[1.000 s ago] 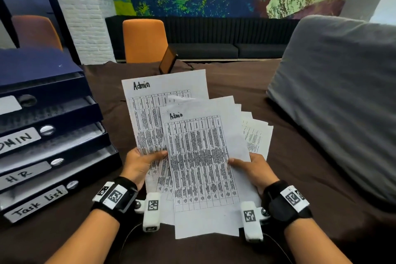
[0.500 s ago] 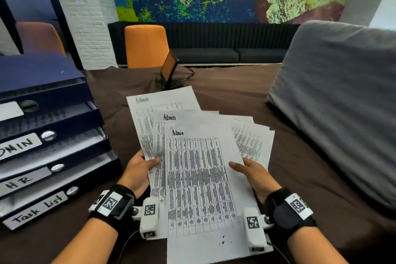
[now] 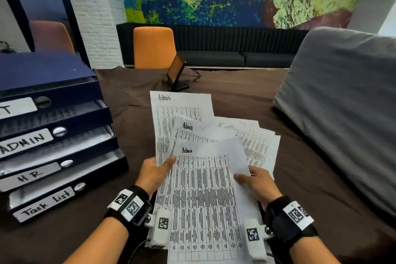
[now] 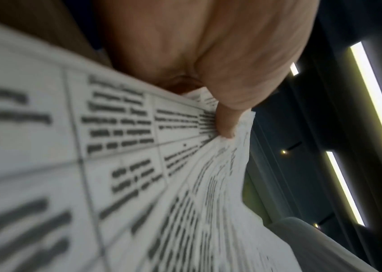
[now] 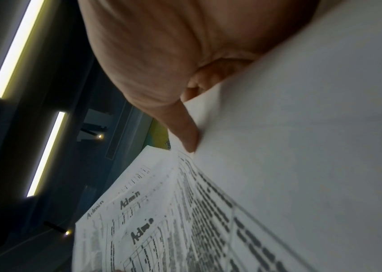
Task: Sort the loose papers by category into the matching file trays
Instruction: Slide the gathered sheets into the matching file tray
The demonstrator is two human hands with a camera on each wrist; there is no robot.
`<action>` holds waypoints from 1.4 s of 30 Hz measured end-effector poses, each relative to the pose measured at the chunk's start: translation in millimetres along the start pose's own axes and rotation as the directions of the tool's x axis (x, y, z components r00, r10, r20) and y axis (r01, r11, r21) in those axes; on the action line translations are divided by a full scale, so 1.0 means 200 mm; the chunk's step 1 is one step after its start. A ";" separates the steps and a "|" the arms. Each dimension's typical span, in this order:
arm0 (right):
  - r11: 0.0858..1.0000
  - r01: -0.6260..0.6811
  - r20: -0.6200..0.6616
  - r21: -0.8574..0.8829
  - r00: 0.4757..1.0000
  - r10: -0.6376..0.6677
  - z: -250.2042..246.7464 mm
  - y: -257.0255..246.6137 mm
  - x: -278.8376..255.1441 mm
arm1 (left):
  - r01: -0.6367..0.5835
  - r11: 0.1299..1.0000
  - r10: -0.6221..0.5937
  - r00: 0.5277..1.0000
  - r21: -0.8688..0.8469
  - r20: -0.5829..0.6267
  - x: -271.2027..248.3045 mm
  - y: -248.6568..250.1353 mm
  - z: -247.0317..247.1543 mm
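A: Left first: file trays (image 3: 57, 135), ADMIN label (image 3: 25, 142). Left hand (image 3: 153, 174) pinches the Admin sheets (image 3: 182, 113).
B: Right?
A: Right hand (image 3: 256, 184), thumb clamped on the remaining papers (image 3: 259, 143), held above the table (image 3: 321, 178).
B: Risk?
A: Fanned, loose; top sheet probably slips, or lands in the HR tray (image 3: 30, 177).

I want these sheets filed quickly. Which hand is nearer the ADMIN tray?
Left. The left hand holds the papers just right of the ADMIN tray; the right hand is beyond the papers.
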State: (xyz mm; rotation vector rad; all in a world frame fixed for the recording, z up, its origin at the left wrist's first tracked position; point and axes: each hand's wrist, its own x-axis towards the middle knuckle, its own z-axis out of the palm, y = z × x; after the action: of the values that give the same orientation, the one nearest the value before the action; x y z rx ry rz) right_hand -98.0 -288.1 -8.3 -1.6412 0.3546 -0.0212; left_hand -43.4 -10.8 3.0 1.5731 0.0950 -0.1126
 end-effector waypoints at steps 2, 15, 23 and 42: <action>1.000 0.010 0.026 -0.001 1.000 -0.010 0.01 -0.01 -0.01 | -0.014 1.000 0.014 1.000 -0.017 -0.019 0.00 0.00 -0.02; 0.993 0.095 -0.058 0.070 0.994 -0.091 -0.04 0.01 0.02 | -0.003 0.998 0.012 0.986 -0.056 0.167 -0.01 -0.04 -0.02; 0.998 0.014 -0.214 0.060 0.977 -0.001 -0.17 0.03 0.12 | -0.509 0.780 0.377 0.847 0.364 0.374 -0.17 0.01 0.25; 0.944 -0.157 0.129 0.290 0.984 0.124 -0.12 0.02 0.03 | 0.090 0.991 -0.076 0.986 -0.095 0.148 -0.05 0.00 0.16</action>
State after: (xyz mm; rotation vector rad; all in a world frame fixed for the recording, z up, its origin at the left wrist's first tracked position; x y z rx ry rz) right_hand -99.2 -313.1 -11.2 -1.3080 0.3659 0.1175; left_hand -53.8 -41.8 5.0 1.4557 0.0521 -0.2823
